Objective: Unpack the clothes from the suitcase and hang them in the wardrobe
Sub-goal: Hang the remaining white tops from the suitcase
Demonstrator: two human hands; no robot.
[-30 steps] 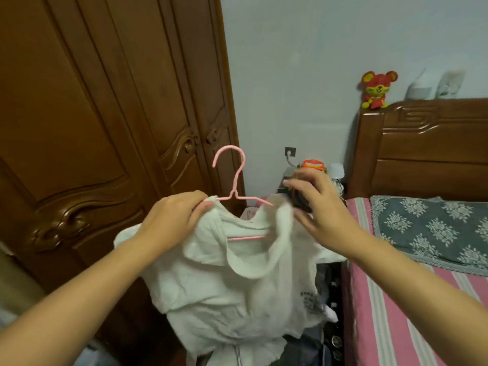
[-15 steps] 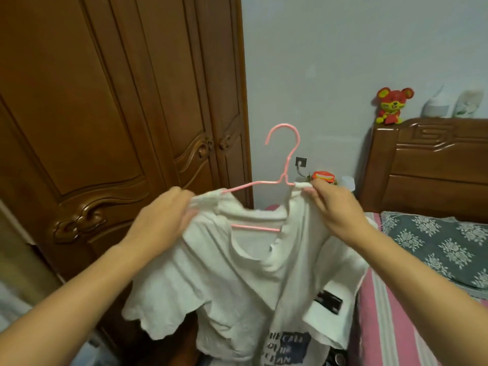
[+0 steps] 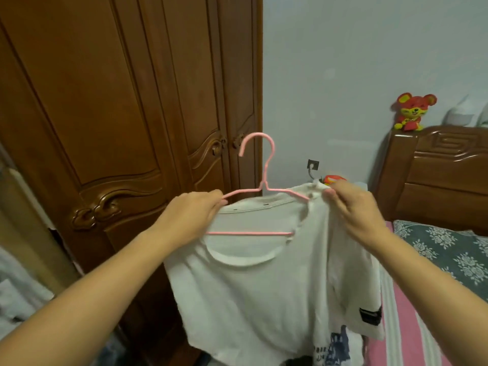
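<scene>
A white shirt (image 3: 264,286) hangs partly on a pink hanger (image 3: 260,191), held up in front of the closed wardrobe (image 3: 118,114). The hanger stands upright, its hook at the top curving left, level with the wardrobe's door knobs (image 3: 227,145). Its lower bar shows through the neck opening; the right arm of the hanger runs under the shirt's shoulder, while the left arm is bare where it meets the hand.

The left hand (image 3: 192,215) has its fingers curled round the left end of the hanger, with the shirt's collar edge just below them; whether it also pinches cloth I cannot tell. The right hand (image 3: 353,207) pinches the shirt's shoulder fabric at the hanger's right end, thumb and fingers closed on a bunched fold.

The shirt's body drops below both forearms. A dark label sits on the right sleeve, and a blue and black print shows near the hem, partly hidden in folds.

To the right stands a bed (image 3: 433,299) with a pink striped sheet, a grey floral pillow (image 3: 443,249) and a carved wooden headboard (image 3: 435,170). A red plush toy (image 3: 410,112) sits on top of the headboard. A wall socket (image 3: 313,164) with a cord is on the pale wall between wardrobe and bed, and something red-orange (image 3: 334,178) peeks out just behind the right hand
</scene>
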